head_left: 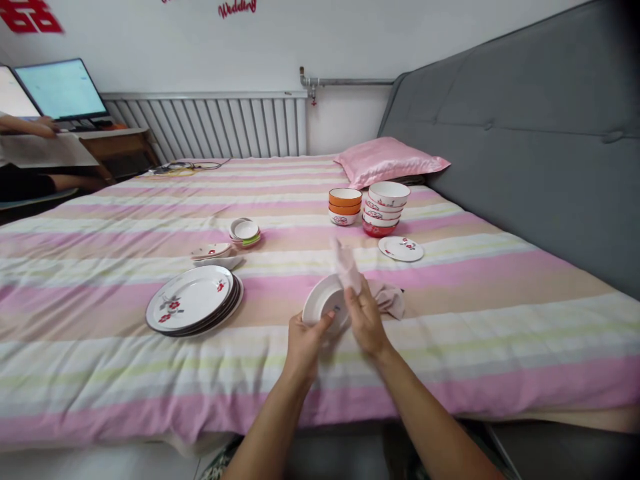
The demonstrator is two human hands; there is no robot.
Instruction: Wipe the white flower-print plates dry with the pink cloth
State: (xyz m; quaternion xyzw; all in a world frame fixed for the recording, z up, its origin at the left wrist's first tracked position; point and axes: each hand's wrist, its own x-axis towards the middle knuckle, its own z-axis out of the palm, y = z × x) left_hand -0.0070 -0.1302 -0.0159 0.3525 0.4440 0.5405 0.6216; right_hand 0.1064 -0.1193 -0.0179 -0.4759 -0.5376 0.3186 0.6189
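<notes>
My left hand (307, 340) grips the near left rim of a white plate (319, 297), its thumb lying on the plate's surface. At the plate's right side, my right hand (367, 318) is closed on a pale pink cloth (346, 268), slightly blurred by motion. The cloth stands up above the fingers, and more of it hangs to the right of the hand. Both hands are above the striped bedspread (280, 363). A small flat plate with red flowers (401, 249) lies beyond my right hand.
Stacked large plates (193, 300) lie at left, with small dishes (213, 251) and small bowls (246, 231) behind. Orange bowls (345, 202) and taller stacked bowls (387, 200) stand before a pink pillow (387, 160). A person's arm (30, 125) is by monitors far left.
</notes>
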